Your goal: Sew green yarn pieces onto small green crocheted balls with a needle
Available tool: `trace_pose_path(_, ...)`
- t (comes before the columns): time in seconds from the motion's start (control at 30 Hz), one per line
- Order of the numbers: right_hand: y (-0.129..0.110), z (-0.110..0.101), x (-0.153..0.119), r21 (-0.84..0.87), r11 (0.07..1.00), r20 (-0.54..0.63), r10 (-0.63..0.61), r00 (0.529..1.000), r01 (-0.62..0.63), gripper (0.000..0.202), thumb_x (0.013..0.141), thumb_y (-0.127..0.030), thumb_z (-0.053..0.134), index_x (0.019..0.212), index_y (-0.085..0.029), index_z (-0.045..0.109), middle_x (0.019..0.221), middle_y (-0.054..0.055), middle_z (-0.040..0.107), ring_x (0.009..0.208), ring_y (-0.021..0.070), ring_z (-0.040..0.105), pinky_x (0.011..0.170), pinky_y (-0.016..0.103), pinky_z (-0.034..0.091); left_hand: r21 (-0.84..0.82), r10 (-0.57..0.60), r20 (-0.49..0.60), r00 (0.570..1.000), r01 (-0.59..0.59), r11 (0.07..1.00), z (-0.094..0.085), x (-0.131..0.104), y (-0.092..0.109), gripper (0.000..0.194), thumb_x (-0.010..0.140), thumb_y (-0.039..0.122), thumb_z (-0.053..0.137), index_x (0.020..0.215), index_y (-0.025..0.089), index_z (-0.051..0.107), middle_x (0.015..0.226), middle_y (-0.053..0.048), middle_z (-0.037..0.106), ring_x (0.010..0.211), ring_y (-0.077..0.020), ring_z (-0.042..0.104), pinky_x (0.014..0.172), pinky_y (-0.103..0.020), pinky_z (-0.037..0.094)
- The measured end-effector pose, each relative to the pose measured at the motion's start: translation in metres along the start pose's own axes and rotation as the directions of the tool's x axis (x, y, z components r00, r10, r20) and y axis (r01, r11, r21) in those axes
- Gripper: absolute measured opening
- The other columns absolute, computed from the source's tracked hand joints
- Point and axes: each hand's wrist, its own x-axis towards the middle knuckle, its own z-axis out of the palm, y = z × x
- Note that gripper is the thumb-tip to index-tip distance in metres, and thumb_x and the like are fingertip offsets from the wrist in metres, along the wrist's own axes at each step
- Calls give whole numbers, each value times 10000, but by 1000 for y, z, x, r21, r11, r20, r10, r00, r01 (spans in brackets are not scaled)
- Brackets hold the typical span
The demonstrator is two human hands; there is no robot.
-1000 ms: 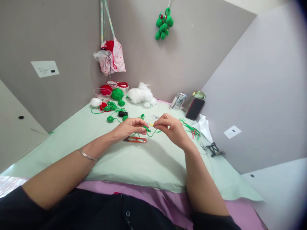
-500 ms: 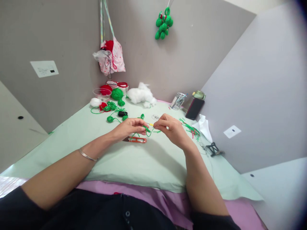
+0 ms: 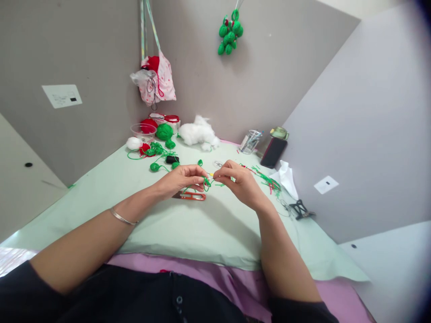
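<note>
My left hand [image 3: 185,177] pinches a small piece of green yarn work [image 3: 206,183] between thumb and fingers. Just to its right, my right hand [image 3: 235,176] is closed on a thin needle-like tool, whose tip end reaches the green piece; its exact shape is too small to tell. A strand of green yarn runs between the two hands. Below my left hand, orange-handled thread snips [image 3: 193,196] lie on the pale green cloth [image 3: 202,229]. A small green yarn piece [image 3: 200,162] rests behind my fingers.
Green yarn balls [image 3: 164,132], a clear tub [image 3: 143,133] and white stuffing [image 3: 199,133] sit at the back left. Toward the right are a pen cup [image 3: 250,142], a phone [image 3: 274,152], yarn scraps [image 3: 267,180], white tissue [image 3: 287,179] and a black stand [image 3: 301,210].
My right hand has shifted slightly left, closer to my left hand. The yarn loop between the hands is smaller, and the tool now meets the green piece.
</note>
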Motion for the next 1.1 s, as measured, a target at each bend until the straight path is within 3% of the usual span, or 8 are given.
trace_pose_path(0.33,1,-6,0,-35,999,-12,19,1000,-19,136,911,-170,573,905,-223,698,844,14,572,771,121,544,700,244,403,-5,6,-35,999,-6,1000,-1,2,-2,244,783,295,719,954,133,654,882,-38,685,840,-134,644,877,-317,525)
trace_pose_path(1.1,-2,2,1,1,1000,5,-27,1000,27,152,920,-173,558,907,-225,700,843,15,567,783,123,552,724,251,423,4,-25,15,1000,25,1000,0,-2,0,230,800,297,703,966,144,659,890,-39,690,803,-136,660,823,-290,517)
